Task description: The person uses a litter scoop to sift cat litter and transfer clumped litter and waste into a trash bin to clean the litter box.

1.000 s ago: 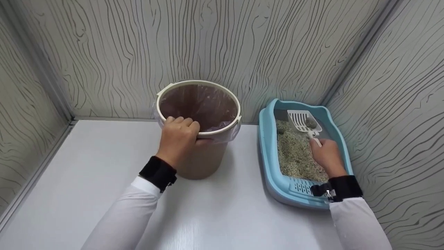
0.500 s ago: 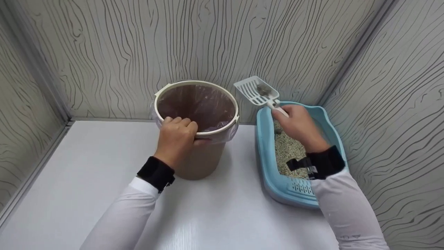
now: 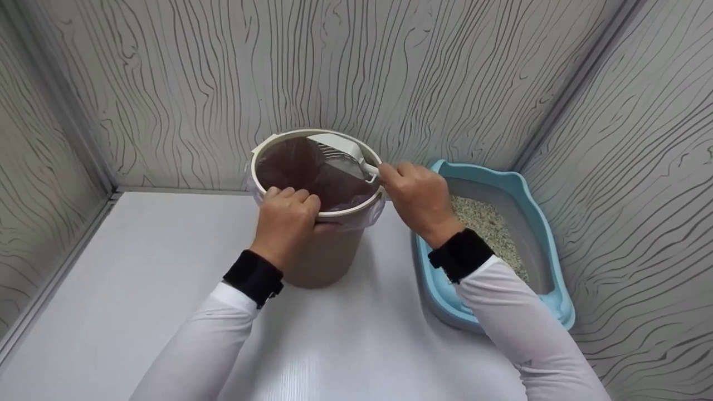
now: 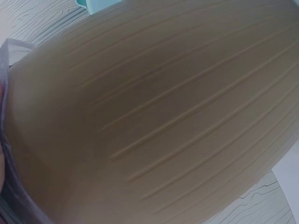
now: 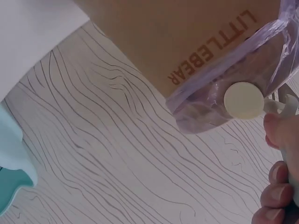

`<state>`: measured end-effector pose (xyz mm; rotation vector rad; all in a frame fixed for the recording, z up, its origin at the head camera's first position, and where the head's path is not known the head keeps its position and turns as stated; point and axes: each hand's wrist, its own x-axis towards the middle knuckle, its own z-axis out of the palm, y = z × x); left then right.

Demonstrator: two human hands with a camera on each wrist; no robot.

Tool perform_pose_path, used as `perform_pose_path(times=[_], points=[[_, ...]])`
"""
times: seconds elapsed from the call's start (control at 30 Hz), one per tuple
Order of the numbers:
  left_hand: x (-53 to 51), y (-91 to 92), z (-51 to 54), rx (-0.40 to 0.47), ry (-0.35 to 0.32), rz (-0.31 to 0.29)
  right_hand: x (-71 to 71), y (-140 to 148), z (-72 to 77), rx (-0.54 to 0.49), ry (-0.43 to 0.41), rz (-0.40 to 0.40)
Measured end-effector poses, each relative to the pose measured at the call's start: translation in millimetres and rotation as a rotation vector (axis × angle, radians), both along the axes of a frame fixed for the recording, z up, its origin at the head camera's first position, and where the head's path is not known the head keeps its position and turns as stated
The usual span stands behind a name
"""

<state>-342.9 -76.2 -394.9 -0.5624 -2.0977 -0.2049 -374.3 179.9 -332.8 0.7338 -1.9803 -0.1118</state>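
Observation:
My left hand grips the near rim of a brown trash can, fingers over the cream ring and thumb outside. A clear purplish bag lines the can and folds over its rim; the left wrist view shows mostly the ribbed brown wall. At the can's right edge, my right hand holds a white slotted litter scoop by its handle. The scoop's head is tipped on its side inside the can's mouth, and I see no clump on it. In the right wrist view, curled fingers hold the handle.
To the right stands a blue litter box with grainy litter, partly hidden by my right forearm. Wood-patterned walls close in the back and sides of the white surface. Lettering marks the can's side.
My right hand has lifted the scoop, with a clump on it, out of the litter box and moved it left to the can. The scoop has turned over there. My left hand has stayed on the rim.

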Motion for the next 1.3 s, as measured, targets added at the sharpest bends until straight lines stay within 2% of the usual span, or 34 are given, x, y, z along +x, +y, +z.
perform_pose_path(times=[0.23,0.33,0.5,0.7,0.8,0.9,1.1,1.3], points=[[0.1,-0.2,0.4,0.004,-0.001,-0.001,2.9,8,-2.0,-0.005,-0.034,0.004],[-0.6,1.3,0.5,0.008,0.013,-0.013,4.9,10,-1.7,-0.018,-0.084,-0.001],[-0.4,3.2,1.3,0.01,0.007,-0.021,12.3,12,2.0,-0.115,-0.308,0.006],[2.3,2.8,2.5,0.012,-0.04,-0.024,21.9,16,7.3,-0.317,-0.629,0.031],[5.4,1.4,3.8,0.003,-0.075,-0.018,25.9,22,6.8,-0.401,-0.718,0.062],[9.3,0.4,4.9,-0.01,-0.106,-0.015,29.5,32,2.9,-0.459,-0.76,0.079],[14.6,-3.2,3.8,-0.041,-0.078,0.004,36.3,56,-2.4,-0.563,-0.821,0.052],[18.5,-3.7,4.6,-0.049,-0.123,0.013,41.0,93,-10.9,-0.648,-0.793,-0.002]])
